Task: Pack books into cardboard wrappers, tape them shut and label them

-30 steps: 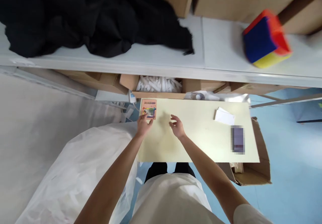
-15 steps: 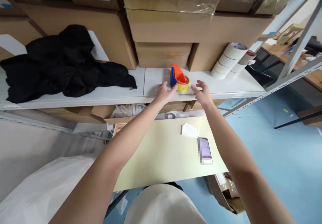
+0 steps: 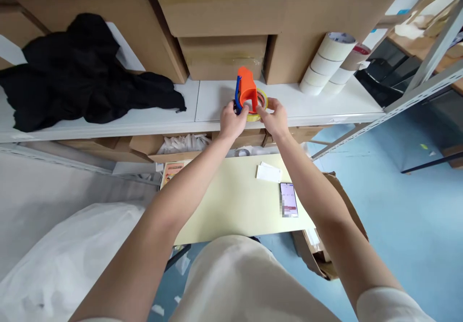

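Both hands grip an orange and blue tape dispenser that carries a roll of yellow tape. My left hand is closed on the blue left side and lower edge of the dispenser. On the other side, my right hand is closed round the right side, its thumb against the front and its fingers at the tape roll. The dispenser is at the front of the white shelf; whether its base still touches the shelf cannot be made out. Below the arms, a phone and white paper slips lie on the pale yellow table.
Cardboard boxes fill the back of the shelf. Black cloth lies at its left, and stacked tape rolls stand at its right. A metal post borders the right end. An open carton sits on the floor.
My hands have closed in on the tape dispenser from both sides and taken hold of it. It now looks tilted differently, with more orange showing. The view has shifted slightly.
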`<state>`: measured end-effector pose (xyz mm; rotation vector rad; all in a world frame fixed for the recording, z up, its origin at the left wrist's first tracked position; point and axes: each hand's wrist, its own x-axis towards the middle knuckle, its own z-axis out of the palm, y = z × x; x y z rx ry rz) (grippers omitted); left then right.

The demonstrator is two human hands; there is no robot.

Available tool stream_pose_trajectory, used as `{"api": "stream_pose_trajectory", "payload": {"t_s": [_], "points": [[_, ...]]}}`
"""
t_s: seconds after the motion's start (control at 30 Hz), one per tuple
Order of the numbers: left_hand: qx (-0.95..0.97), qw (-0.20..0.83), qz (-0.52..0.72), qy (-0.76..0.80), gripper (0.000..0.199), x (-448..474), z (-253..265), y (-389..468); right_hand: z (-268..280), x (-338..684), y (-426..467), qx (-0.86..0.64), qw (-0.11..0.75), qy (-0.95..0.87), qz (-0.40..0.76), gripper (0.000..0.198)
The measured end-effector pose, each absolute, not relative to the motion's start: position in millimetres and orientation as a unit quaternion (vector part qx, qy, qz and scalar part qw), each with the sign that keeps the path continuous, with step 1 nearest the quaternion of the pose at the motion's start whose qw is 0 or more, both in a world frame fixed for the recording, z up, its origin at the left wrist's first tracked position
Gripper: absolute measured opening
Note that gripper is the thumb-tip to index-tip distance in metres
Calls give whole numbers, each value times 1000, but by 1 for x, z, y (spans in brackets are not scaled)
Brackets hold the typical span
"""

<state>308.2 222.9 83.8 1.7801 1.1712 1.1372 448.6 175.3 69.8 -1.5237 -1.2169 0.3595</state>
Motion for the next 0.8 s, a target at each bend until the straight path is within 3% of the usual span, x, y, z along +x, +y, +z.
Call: {"api": "stream_pose_trajectory", "payload": {"t_s": [0.2,0.37,0.57,0.8], "points": [[669,432,465,386,40,259,45,112,52,400,48,-675,520,-493,175,57],[626,516,374,449,45,236,-48,40,-38,374,-24,-730,467,-431,251,54],[584,580,246,512,42,232,-140,12,-134,371,-57,-775,375,-385,333,50],[605,557,185,538,36,235,-180,2,-173,374,-67,-791,332,-385,340,47]]}}
